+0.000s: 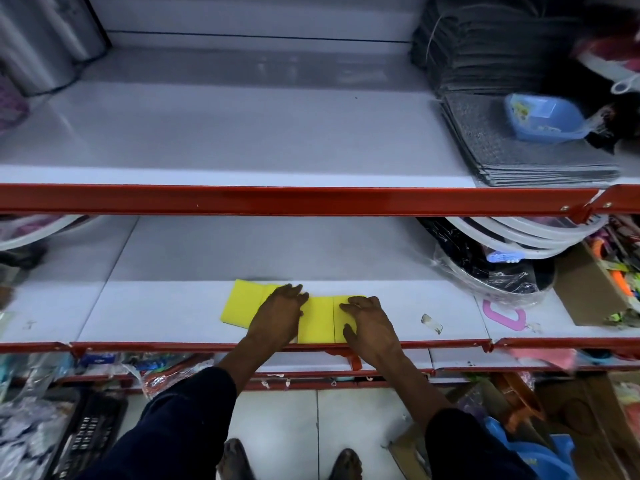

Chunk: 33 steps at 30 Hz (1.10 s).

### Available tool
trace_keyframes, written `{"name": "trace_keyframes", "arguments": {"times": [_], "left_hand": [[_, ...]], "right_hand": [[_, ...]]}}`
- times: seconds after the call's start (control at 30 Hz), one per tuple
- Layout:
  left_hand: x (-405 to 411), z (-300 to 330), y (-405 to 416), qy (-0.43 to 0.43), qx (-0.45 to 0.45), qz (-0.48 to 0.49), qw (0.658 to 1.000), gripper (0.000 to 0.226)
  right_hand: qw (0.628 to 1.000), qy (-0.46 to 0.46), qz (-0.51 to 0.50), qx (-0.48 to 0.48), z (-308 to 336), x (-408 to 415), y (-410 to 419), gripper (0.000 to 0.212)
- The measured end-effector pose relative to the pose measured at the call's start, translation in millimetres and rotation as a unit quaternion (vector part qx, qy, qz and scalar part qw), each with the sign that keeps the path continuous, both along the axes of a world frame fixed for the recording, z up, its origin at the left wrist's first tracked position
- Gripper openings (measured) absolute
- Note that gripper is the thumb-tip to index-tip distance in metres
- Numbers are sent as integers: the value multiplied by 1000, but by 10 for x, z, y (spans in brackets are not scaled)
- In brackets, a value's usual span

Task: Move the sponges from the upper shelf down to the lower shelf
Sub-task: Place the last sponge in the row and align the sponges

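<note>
Well, sponges: three flat yellow rectangles [316, 320], smooth-faced, side by side near the lower shelf [173, 306] front edge.
Left hand [280, 315]: fingers spread flat, pressing on the sponges, gripping nothing.
Right hand [370, 323]: likewise flat, palm down on the rightmost sponge.
Upper shelf [225, 133]: glossy white; grey woven mats [519, 147] stacked right.

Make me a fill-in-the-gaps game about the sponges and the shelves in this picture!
1. The sponges are the colour ____.
2. Both hands, left hand and right hand, press flat on the sponges on the ____ shelf.
3. The front edge of the upper shelf is the colour ____.
4. The blue tub sits on a stack of ____ mats.

Missing words: yellow; lower; red; grey
</note>
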<state>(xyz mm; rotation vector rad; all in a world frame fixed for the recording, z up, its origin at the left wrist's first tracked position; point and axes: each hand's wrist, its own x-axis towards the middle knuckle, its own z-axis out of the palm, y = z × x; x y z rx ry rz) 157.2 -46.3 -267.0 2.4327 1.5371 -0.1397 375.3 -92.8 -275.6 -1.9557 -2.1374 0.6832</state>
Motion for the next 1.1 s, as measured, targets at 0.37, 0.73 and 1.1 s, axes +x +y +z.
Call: {"name": "trace_keyframes", "arguments": {"times": [0.37, 0.73, 1.1], "left_hand": [[-482, -14, 8, 18, -71, 50, 996, 65], [-365, 2, -3, 107, -39, 13, 993, 57], [-833, 64, 89, 46, -66, 180, 980, 67]], "right_hand": [[997, -57, 39, -27, 3, -204, -2, 55], [997, -64, 34, -38, 48, -276, 18, 54], [995, -81, 21, -61, 124, -364, 43, 58]]}}
